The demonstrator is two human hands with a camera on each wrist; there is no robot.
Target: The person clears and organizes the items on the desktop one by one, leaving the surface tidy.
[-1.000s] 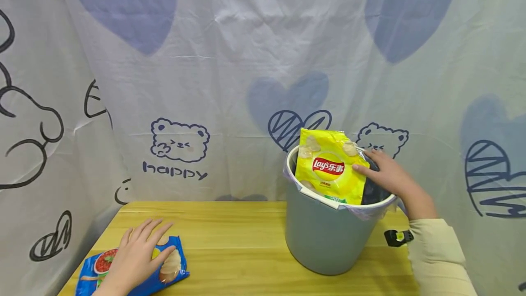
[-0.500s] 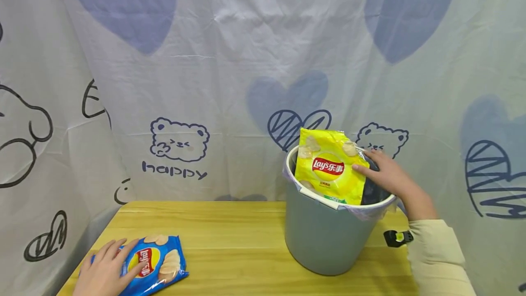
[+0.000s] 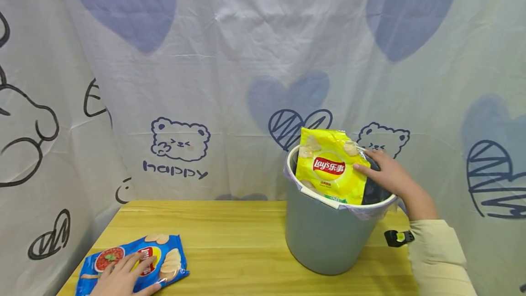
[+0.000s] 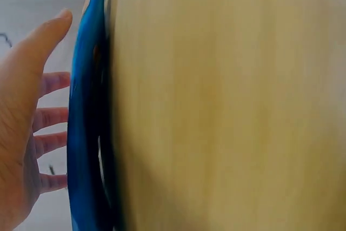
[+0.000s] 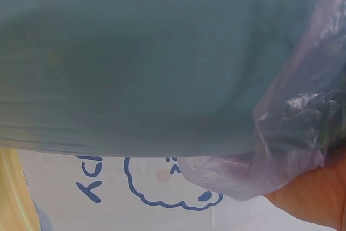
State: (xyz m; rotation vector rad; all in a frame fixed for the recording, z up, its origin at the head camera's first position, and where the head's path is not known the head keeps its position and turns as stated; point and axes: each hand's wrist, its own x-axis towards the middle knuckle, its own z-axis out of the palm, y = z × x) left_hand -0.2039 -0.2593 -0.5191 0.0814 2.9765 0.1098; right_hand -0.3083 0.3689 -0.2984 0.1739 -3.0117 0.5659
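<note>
A blue Lay's chip bag (image 3: 169, 264) lies flat at the table's front left. Over its front side my left hand (image 3: 123, 277) is spread, fingertips on the print. In the left wrist view those straight fingers (image 4: 53, 116) meet the blue bag (image 4: 86, 112) side-on. A yellow Lay's chip bag (image 3: 324, 182) stands tilted in the mouth of a grey bin (image 3: 324, 236). My right hand (image 3: 390, 175) reaches over the bin's rim and grips that bag's right edge, thumb in front. The right wrist view shows mostly bin wall (image 5: 135, 68) and only part of the hand (image 5: 313, 198).
A clear plastic liner (image 5: 292, 133) folds over the bin's rim. Something dark (image 3: 374, 191) sits inside, behind the yellow bag. The wooden table (image 3: 230, 241) ends at a printed cloth (image 3: 238, 159) hung at the back and left. A small black object (image 3: 397, 238) is beside the right sleeve.
My left hand has shifted across the blue bag, first left, then down towards the front, uncovering its red-bowl picture. The right hand, yellow bag and bin have stayed put.
</note>
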